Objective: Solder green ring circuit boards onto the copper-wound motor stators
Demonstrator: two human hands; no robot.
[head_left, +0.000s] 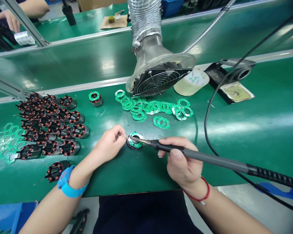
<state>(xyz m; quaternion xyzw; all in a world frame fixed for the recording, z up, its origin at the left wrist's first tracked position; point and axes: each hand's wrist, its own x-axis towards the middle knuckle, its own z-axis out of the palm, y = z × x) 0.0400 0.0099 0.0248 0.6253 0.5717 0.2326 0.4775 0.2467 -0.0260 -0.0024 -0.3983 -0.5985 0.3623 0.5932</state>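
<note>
In my right hand [183,161] is a soldering iron [200,155], gripped like a pen, its tip resting on or just over a green ring-shaped circuit board [136,143]. That board sits on a motor stator, mostly hidden beneath it, on the green bench in front of me. Just left of it my left hand [112,141] is closed in a pinch, fingertips at the board's edge. Whatever is between those fingers is too small to make out. A blue band [69,182] is round my left wrist, and a red cord bracelet [202,191] round my right.
Several copper-wound stators [52,126] stand at left, beside loose ring boards [8,141]. Another stator with a board [95,98] stands alone. More ring boards [156,107] lie under a fume extractor hood [158,71]. Tape roll [191,83] and iron stand [224,81] are behind. A co-worker's hand [8,21] shows far left.
</note>
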